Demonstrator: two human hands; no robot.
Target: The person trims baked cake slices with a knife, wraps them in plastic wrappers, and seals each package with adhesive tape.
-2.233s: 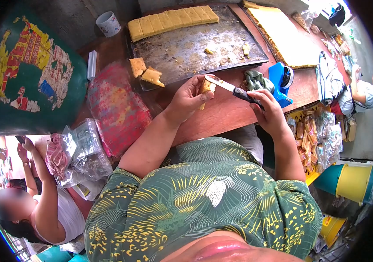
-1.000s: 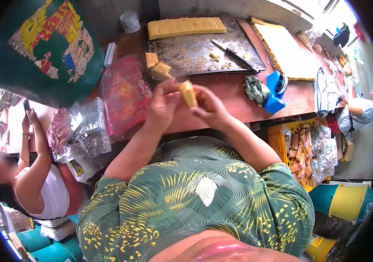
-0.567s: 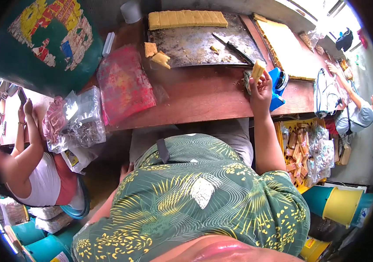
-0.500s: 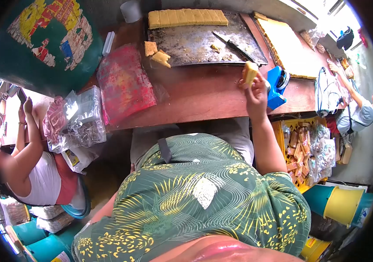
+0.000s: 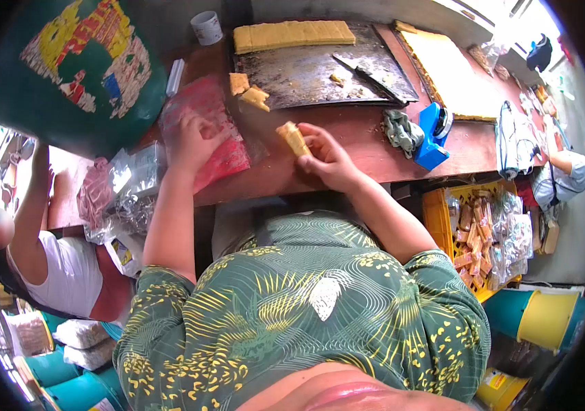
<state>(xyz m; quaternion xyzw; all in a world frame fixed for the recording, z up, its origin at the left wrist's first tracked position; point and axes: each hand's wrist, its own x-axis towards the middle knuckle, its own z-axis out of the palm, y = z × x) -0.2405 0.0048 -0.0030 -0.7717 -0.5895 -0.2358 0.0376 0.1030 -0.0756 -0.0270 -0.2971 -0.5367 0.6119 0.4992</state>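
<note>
A small bar of yellow cake is pinched upright between the fingers and thumb of my right hand, in front of the baking tray. My left hand is over the red-and-pink plastic sheet, its fingers curved and apart, slightly blurred; I see nothing in it. On the dark baking tray stand a row of cut yellow cake and a knife. Broken cake pieces lie by the tray's left corner.
Right of the tray are a blue tape dispenser, a grey-green cloth and a large sheet of cake. A yellow crate of wrapped bars stands below. Clear plastic bags hang at the left; people work on both sides.
My right hand has brought the cake bar leftward and down from beside the tape dispenser, uncovering the cloth. My left hand has come up from my lap to the red plastic sheet.
</note>
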